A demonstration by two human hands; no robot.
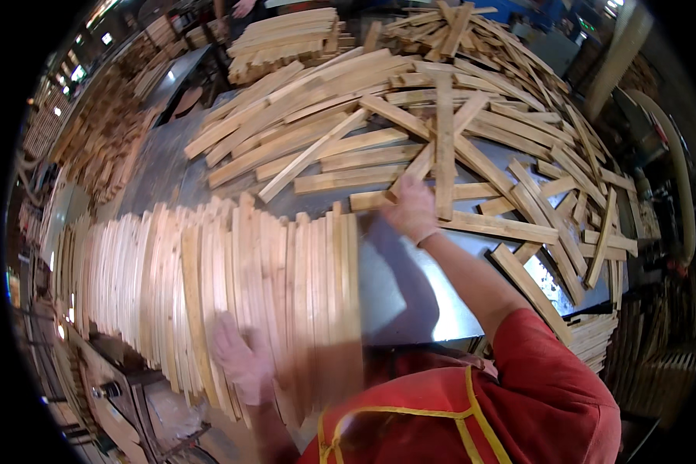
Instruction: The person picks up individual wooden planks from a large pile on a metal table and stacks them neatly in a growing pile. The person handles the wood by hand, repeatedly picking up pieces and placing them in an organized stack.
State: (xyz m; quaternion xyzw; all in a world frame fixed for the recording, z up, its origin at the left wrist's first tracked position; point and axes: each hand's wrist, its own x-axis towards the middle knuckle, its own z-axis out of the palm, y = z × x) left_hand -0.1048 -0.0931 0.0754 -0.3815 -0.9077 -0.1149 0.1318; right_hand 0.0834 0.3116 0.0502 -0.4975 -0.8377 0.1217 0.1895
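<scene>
My left hand [243, 361] lies on the near part of a long row of pale wooden slats [271, 271], fingers stretched out; motion blurs it a little. The slats stand side by side in a tight row, their ends pointing away from me and toward me. My right hand [414, 210] is closed at the near end of a tilted wooden slat [421, 164], beside the loose pile. Part of its fingers is hidden behind the hand. Just right of it, an upright-looking slat [445, 139] lies across others.
Many loose slats [348, 143] spread over the far and right side of the metal table [398, 301]. A neat stack of slats [282, 46] stands at the back. More wood piles [104, 143] line the far left. A pale post [619, 58] rises at the right.
</scene>
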